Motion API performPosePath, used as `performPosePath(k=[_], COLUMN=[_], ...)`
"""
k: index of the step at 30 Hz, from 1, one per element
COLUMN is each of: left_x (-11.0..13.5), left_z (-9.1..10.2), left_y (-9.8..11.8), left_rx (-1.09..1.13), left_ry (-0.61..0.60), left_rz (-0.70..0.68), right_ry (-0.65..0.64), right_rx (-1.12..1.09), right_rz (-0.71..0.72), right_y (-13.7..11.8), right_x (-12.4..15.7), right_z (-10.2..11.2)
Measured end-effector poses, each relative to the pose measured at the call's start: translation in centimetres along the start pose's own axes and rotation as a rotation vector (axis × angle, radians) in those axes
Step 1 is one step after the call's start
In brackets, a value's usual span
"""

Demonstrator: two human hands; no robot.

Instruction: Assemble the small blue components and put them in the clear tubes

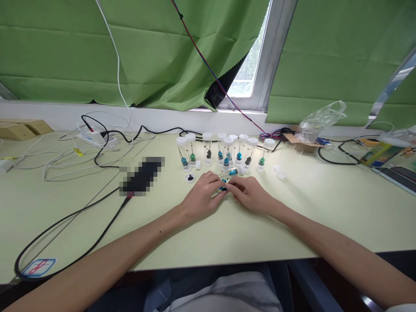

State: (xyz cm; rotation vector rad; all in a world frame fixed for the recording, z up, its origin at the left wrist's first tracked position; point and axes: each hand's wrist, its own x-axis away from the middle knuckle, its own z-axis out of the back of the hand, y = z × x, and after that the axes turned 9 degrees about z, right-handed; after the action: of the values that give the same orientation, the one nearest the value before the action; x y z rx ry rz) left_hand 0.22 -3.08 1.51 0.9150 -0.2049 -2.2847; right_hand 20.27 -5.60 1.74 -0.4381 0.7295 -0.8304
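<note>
My left hand (204, 193) and my right hand (248, 194) meet over the table, thumbs and forefingers pinched together. Between their fingertips is a small shiny blue-and-black piece (222, 188), mostly covered by the fingers. Just beyond it a clear tube with a blue piece (233, 172) inside lies on its side. Behind the hands stand several clear tubes with white caps, such as one with a green piece (261, 161) and one with a black piece (208, 153). Left of them, a small black part sits on a round white cap (186, 180).
A pixelated dark device (143, 175) with a black cable lies to the left. Farther back are a white power strip (95, 138) with tangled cables and cardboard boxes (24, 129). At the back right sit an open carton (302, 145) and a clear plastic bag (321, 121).
</note>
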Motion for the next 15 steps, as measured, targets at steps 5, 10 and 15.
performPosePath(k=[5,10,15], left_x=[0.02,0.06,0.07], left_z=[0.03,-0.05,-0.05], left_y=[0.03,0.02,0.05], left_rx=[-0.005,-0.002,0.006], left_ry=[0.002,0.008,0.005], left_rz=[-0.001,-0.001,0.003], right_ry=[-0.002,-0.005,-0.002], right_rx=[0.003,-0.001,0.0], right_rz=[-0.005,-0.004,-0.004], right_y=[-0.15,-0.23,-0.04], right_x=[-0.04,-0.01,0.02], right_z=[0.05,0.08,0.06])
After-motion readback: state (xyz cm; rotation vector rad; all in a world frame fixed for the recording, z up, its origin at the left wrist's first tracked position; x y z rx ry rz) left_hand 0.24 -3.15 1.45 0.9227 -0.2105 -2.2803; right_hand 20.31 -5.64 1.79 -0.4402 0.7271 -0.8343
